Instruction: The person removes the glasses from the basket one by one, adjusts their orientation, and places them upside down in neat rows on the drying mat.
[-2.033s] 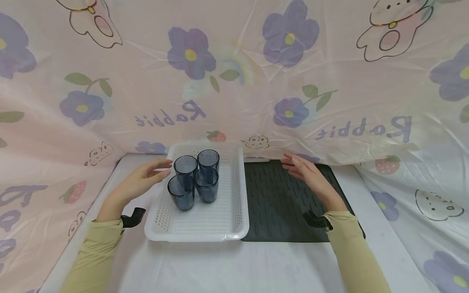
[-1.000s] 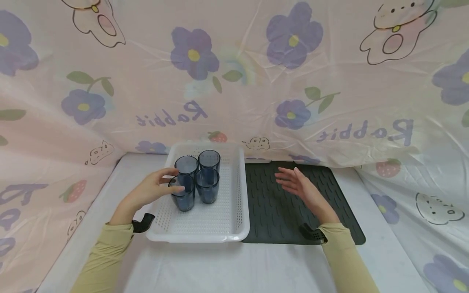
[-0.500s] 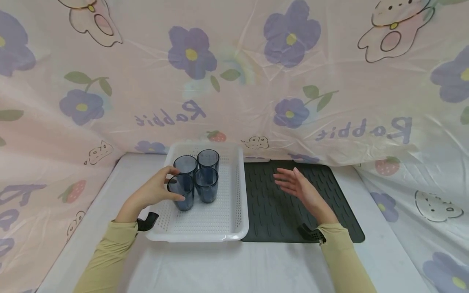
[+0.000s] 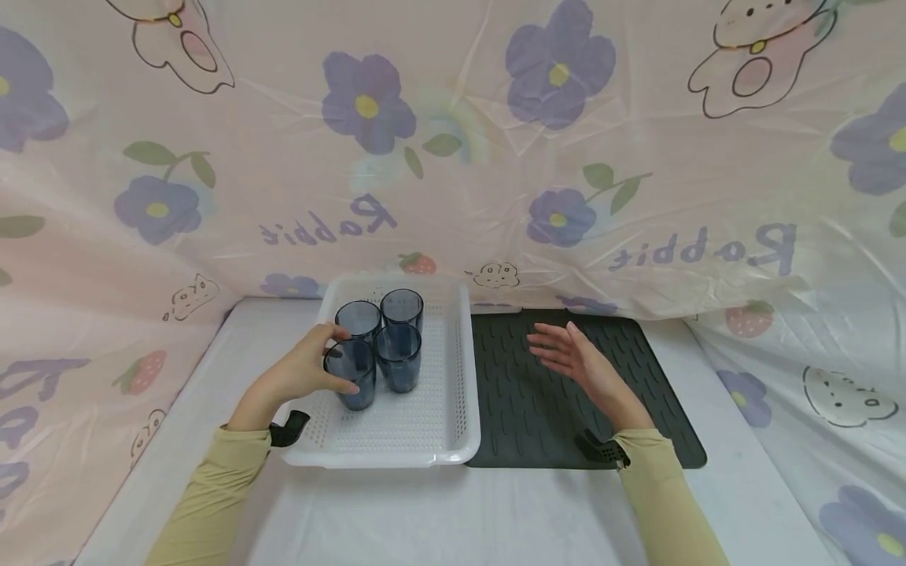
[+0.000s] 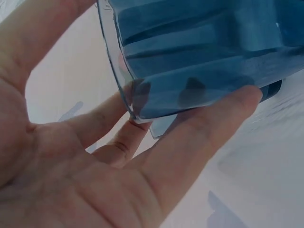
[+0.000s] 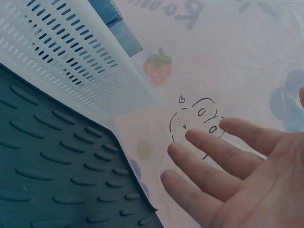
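Blue-grey see-through drinking glasses stand upright and close together in the left half of a white perforated basket (image 4: 432,428). My left hand (image 4: 297,373) grips the near-left glass (image 4: 359,389), thumb on its near side and fingers behind it by the rim. The left wrist view has this glass (image 5: 204,52) large, with fingers around its wall. Three others, the near-right glass (image 4: 399,365), the far-left glass (image 4: 359,310) and the far-right glass (image 4: 410,300), stand beside it. My right hand (image 4: 583,365) is held over a dark mat (image 4: 531,417), fingers extended, holding nothing.
The mat lies right of the basket, its surface covered with raised oval ridges. Both are on a white-covered table (image 4: 396,519). A patterned curtain (image 4: 467,196) hangs close behind and along both sides. Each wrist wears a black mount (image 4: 289,430).
From left of the basket, my left hand moved right and closed around the near-left glass. My right hand lowered slightly toward me, then stayed over the mat. The glasses have hardly moved.
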Tool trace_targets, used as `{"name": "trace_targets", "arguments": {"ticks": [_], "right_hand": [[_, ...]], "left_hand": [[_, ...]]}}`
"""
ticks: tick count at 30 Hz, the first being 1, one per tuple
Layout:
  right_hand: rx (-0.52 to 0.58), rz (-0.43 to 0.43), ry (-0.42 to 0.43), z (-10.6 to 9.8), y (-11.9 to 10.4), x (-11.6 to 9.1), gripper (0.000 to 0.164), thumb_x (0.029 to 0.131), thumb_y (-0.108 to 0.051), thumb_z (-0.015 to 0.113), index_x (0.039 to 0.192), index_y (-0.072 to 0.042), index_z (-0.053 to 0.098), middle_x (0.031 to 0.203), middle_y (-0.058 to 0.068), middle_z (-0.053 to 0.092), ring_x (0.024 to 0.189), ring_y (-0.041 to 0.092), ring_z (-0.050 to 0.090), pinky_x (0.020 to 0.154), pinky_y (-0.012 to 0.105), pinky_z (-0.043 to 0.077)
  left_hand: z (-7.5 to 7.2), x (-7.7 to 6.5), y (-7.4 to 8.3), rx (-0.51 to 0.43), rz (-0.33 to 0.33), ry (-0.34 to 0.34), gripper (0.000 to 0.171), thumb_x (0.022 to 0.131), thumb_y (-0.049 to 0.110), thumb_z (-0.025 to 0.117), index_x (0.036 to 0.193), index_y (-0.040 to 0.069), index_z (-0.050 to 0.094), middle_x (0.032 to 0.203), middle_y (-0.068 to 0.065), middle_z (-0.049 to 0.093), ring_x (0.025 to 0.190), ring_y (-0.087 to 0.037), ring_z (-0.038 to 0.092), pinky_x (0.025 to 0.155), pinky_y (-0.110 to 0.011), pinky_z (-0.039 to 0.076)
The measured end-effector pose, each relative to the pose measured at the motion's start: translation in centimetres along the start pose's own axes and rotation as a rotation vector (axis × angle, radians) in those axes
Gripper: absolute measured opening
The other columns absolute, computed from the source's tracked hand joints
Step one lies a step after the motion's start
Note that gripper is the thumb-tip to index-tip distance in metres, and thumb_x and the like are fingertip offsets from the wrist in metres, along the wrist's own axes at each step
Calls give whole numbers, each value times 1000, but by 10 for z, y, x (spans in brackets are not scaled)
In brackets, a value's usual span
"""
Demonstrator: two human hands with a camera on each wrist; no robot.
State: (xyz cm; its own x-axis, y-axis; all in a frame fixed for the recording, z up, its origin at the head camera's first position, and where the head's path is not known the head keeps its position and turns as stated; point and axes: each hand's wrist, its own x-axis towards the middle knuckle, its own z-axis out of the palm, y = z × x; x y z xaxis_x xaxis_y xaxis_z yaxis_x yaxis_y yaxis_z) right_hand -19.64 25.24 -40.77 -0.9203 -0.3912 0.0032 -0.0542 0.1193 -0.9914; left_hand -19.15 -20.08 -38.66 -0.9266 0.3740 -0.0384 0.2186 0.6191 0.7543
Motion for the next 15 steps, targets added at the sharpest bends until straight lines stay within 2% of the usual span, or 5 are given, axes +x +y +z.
{"name": "trace_targets", "arguments": {"ticks": [6,15], "right_hand": [[21,-4,-6,0,0,-1,63,104,-50,17,149,-7,32,145,19,40,131,35,40,110,52,28],[37,-17,-14,-1,1,-2,64,104,-49,17,149,-6,31,145,20,39,131,35,40,110,52,27]], "left_hand": [[0,-1,2,27,-1,-28,83,71,24,87,137,0,43,137,-20,34,121,-46,36,97,-57,39],[1,-4,3,40,-3,-14,86,71,25,87,139,0,42,141,-22,40,122,-48,40,97,-56,41]]}}
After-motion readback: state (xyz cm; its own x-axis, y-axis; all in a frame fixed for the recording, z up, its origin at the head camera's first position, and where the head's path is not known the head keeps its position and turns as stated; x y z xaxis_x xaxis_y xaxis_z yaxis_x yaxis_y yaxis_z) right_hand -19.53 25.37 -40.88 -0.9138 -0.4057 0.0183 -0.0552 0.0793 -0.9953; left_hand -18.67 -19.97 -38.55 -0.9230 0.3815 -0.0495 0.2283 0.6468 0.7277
